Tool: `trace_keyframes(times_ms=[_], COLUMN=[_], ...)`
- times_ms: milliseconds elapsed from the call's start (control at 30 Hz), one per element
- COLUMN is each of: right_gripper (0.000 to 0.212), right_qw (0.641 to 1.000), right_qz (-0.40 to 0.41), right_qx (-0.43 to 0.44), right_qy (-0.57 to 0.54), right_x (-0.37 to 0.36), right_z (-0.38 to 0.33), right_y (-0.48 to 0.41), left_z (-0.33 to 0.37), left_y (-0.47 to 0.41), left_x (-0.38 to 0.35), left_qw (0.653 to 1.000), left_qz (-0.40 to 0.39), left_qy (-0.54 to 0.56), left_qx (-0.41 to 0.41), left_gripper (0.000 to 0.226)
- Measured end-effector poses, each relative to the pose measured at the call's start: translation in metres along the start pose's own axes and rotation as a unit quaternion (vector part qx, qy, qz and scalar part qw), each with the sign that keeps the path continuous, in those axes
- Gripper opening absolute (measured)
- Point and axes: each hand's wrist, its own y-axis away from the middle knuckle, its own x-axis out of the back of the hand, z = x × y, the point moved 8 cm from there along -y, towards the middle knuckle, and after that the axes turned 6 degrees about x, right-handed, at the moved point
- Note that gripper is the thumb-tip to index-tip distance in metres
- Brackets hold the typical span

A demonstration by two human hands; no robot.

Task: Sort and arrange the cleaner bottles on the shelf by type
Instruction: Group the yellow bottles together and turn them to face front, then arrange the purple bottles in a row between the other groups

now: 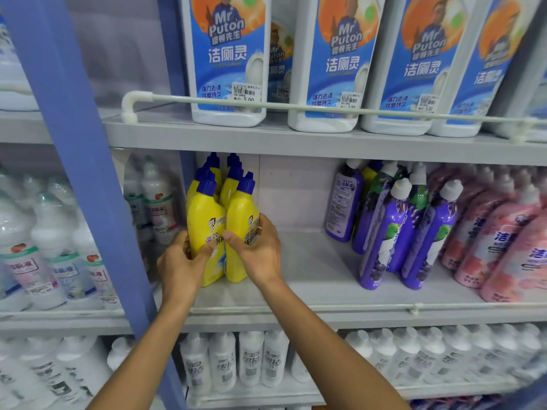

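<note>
The person is squaring up the yellow bottles [219,229] at the left end of the middle shelf [310,294]. The left hand [180,261] curls around the front left bottle, the right hand [257,247] around the front right one. Next, they likely need pressing together against the blue post [88,179], leaving the gap toward the purple bottles [396,229].

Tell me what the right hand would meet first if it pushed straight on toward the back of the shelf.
The right hand already holds the front yellow bottle; pushed on, that bottle would likely meet the yellow bottles behind it first, though depth is unclear.
</note>
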Motion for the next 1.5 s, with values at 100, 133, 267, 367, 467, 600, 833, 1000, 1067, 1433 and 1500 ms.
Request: trace_keyframes(times_ms=[100, 133, 267, 367, 467, 600, 833, 1000, 1067, 1433, 1500], right_gripper=[0.08, 0.078, 0.081, 0.087, 0.088, 0.083, 0.082, 0.074, 0.07, 0.07, 0.089], right_qw=[1.0, 0.999, 0.998, 0.997, 0.997, 0.999, 0.996, 0.988, 0.982, 0.966, 0.967], right_qz=[-0.001, -0.001, 0.002, 0.006, 0.012, 0.007, -0.059, -0.081, -0.083, -0.062, -0.042], right_qx=[-0.01, -0.013, -0.03, -0.037, -0.041, -0.03, -0.045, -0.085, -0.102, -0.106, -0.102], right_qy=[0.024, 0.033, 0.061, 0.067, 0.063, 0.037, -0.044, -0.103, -0.133, -0.227, -0.23], right_x=[-0.002, -0.003, -0.006, -0.007, -0.007, -0.007, 0.002, 0.029, 0.038, 0.142, 0.179], right_z=[-0.001, -0.001, -0.001, 0.0, 0.0, -0.001, 0.004, 0.01, 0.013, 0.035, 0.04], right_y=[-0.003, -0.004, -0.008, -0.007, -0.006, -0.006, -0.004, -0.001, 0.005, 0.04, 0.042], left_z=[-0.002, -0.003, -0.004, -0.01, -0.011, -0.011, -0.008, -0.026, -0.028, 0.038, 0.057], left_y=[-0.006, -0.009, -0.013, -0.017, -0.016, -0.014, -0.008, -0.004, 0.003, 0.086, 0.101], left_x=[-0.003, -0.004, -0.009, -0.012, -0.013, -0.015, -0.011, -0.015, -0.013, -0.047, -0.076], left_qw=[1.0, 1.0, 1.0, 1.0, 1.0, 1.0, 0.999, 0.983, 0.975, 0.958, 0.955], left_qz=[-0.006, -0.009, -0.01, -0.006, 0.0, 0.0, -0.037, -0.101, -0.106, -0.103, -0.126], left_qy=[-0.006, -0.004, -0.003, -0.001, -0.003, -0.002, 0.025, 0.135, 0.17, 0.25, 0.25], left_qx=[0.0, 0.004, 0.015, 0.023, 0.027, 0.028, 0.024, 0.068, 0.097, 0.098, 0.093], left_gripper=[0.053, 0.055, 0.054, 0.055, 0.046, 0.028, 0.029, 0.061, 0.067, 0.048, 0.052])
